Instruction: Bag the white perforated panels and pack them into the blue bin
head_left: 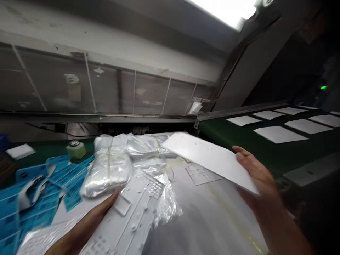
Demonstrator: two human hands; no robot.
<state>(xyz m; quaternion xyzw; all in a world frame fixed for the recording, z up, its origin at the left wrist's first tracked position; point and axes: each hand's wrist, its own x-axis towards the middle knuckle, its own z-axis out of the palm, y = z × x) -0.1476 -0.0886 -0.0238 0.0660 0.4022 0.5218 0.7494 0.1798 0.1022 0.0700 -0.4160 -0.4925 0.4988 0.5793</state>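
My left hand (97,216) is closed at the left edge of a white plastic panel (138,209), its thumb showing along the side. This panel has a grid of small cutouts, raised ribs and a rectangular frame. Between the fingers and thumb of my right hand (256,173) is a flat white sheet (209,157), tilted and raised above the work surface. A thin plate with small outlines (203,174) lies below that sheet. Clear plastic wrapping (168,202) sits beside the ribbed panel.
Bundles of clear plastic bags (107,166) tied with string lie behind my left hand. Blue sheets (45,191) and a small jar (76,149) are at left. To the right, a green conveyor belt (239,136) carries several white sheets (280,134). A grey ledge (132,118) runs across the back.
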